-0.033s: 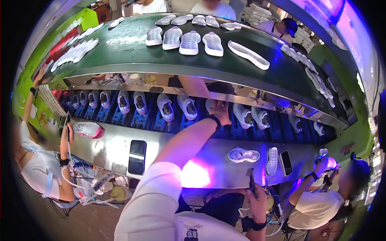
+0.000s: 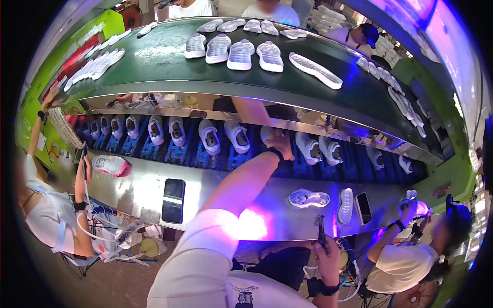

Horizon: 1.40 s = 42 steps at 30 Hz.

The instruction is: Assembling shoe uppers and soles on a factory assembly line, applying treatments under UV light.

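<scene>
My left hand reaches over the blue shoe conveyor and is closed around a white shoe, most of it hidden behind the fingers. On either side of it, more white shoes stand in a row on the blue holders. Low in front of me, my right hand grips a dark-handled brush with its head pointing up. A translucent white sole lies on the metal ledge beyond the brush, and a second white sole rests to its right.
Above the conveyor runs a green belt carrying several white soles. Two phones and a pink-edged shoe lie on the metal ledge. Co-workers sit close at left and right.
The whole view has shifted very slightly. Both hands keep their places and their grips.
</scene>
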{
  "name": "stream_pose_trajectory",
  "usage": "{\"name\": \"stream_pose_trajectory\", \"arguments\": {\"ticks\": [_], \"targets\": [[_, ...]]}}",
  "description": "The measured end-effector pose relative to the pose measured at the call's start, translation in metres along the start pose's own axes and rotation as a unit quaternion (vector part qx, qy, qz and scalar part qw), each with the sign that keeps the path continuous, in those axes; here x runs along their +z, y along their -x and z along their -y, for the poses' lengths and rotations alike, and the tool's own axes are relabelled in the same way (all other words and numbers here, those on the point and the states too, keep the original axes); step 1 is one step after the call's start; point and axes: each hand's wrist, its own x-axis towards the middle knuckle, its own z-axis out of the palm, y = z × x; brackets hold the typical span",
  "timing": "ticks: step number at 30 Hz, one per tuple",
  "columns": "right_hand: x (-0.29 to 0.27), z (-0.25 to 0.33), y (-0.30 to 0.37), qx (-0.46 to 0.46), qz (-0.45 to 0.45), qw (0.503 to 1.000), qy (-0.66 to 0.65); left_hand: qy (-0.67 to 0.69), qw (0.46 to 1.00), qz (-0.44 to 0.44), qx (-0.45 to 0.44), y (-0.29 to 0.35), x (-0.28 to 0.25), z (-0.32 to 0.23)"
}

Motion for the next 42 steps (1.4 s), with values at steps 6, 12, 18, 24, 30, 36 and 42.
{"name": "stream_pose_trajectory", "arguments": {"ticks": [6, 12, 18, 24, 30, 36, 42], "targets": [[-0.021, -0.012, 0.025, 0.0, -0.028, 0.997, -0.072, -0.006, 0.999, -0.036, 0.004, 0.011, 0.023, 0.025], [-0.021, -0.026, 0.027, 0.01, -0.01, 0.997, -0.077, 0.1, 0.963, -0.087, 0.233, 0.108, -0.039, 0.056], [-0.014, -0.032, 0.014, 0.009, -0.004, 0.997, -0.082, 0.022, 0.928, 0.127, 0.351, 0.248, -0.099, 0.073], [0.003, -0.031, 0.01, -0.063, 0.021, 0.996, -0.058, -0.105, 0.978, 0.127, 0.127, 0.283, -0.078, 0.063], [0.015, 0.0, 0.026, -0.126, -0.004, 0.988, -0.094, 0.305, 0.934, 0.188, -0.002, 0.27, -0.065, 0.073], [0.009, -0.003, 0.036, -0.105, 0.058, 0.987, -0.107, 0.349, 0.91, -0.117, 0.191, 0.334, -0.112, 0.024], [0.011, 0.032, 0.033, -0.178, 0.112, 0.977, 0.033, 0.273, 0.865, -0.179, 0.382, 0.359, -0.122, 0.033]]}}
